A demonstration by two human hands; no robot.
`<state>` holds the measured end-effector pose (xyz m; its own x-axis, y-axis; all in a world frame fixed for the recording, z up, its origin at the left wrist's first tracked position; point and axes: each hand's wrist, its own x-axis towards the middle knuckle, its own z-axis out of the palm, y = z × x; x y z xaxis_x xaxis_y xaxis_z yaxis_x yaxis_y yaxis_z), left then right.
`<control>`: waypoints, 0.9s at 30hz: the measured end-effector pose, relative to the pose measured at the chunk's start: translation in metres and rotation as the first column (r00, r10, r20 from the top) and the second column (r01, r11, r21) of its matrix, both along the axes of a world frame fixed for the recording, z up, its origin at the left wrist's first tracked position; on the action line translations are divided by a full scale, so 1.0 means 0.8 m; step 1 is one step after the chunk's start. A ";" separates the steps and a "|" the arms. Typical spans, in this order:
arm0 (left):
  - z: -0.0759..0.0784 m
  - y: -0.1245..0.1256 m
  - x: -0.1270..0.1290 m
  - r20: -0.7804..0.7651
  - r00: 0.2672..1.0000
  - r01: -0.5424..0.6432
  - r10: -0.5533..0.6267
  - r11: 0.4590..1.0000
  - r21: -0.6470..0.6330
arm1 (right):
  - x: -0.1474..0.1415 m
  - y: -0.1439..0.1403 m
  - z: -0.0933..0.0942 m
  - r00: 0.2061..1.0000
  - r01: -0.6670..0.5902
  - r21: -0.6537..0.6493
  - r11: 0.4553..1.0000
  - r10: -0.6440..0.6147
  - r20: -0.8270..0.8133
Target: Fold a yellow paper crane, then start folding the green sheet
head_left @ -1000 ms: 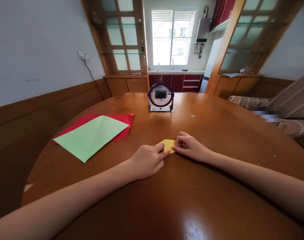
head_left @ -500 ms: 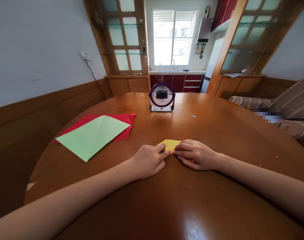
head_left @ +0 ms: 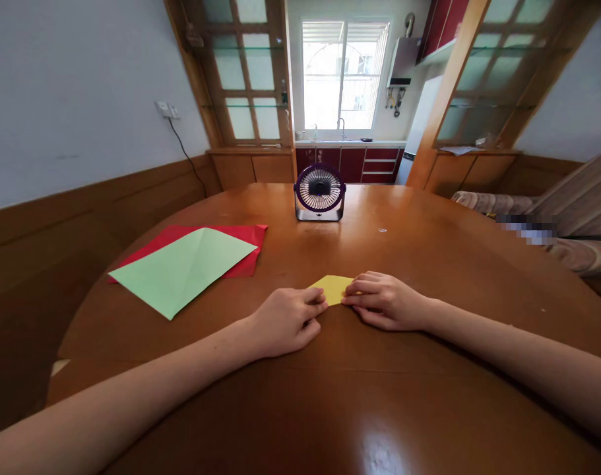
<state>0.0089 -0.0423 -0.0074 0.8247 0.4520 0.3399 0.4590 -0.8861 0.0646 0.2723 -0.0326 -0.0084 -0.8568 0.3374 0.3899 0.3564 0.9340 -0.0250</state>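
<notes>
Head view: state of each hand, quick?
Left hand: loosely curled, fingertips pressing the small folded yellow paper on the wooden table.
Right hand: fingers flat, pressing the same paper.

Yellow folded paper (head_left: 332, 287), green sheet (head_left: 181, 269) over red sheet (head_left: 241, 237), purple fan (head_left: 319, 191), brown table (head_left: 379, 396)

Bare table (head_left: 429, 264) all around; fan (head_left: 319, 192) stands beyond.

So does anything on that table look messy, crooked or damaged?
Nothing much. The green sheet lies askew over the red sheet and shows a crease. A small white speck sits on the table near the fan. Both hands press the yellow paper flat.
</notes>
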 end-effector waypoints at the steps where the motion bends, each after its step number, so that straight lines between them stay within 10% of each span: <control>1: 0.001 0.000 -0.003 0.020 1.000 0.003 -0.003 1.000 -0.021 | 0.000 0.000 0.000 1.000 -0.001 -0.005 1.000 0.001 -0.006; 11: 0.007 0.012 -0.016 0.170 0.985 0.041 -0.006 0.978 -0.203 | 0.000 0.001 0.001 0.999 0.005 -0.046 0.999 -0.007 -0.036; 27: -0.012 0.012 -0.005 0.236 0.971 0.082 -0.048 0.987 -0.138 | 0.001 0.004 0.000 0.999 -0.023 -0.022 0.999 0.022 -0.041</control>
<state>0.0050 -0.0327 -0.0167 0.7609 0.4587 0.4589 0.3580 -0.8867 0.2925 0.2731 -0.0293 -0.0081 -0.8481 0.3271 0.4168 0.3332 0.9409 -0.0603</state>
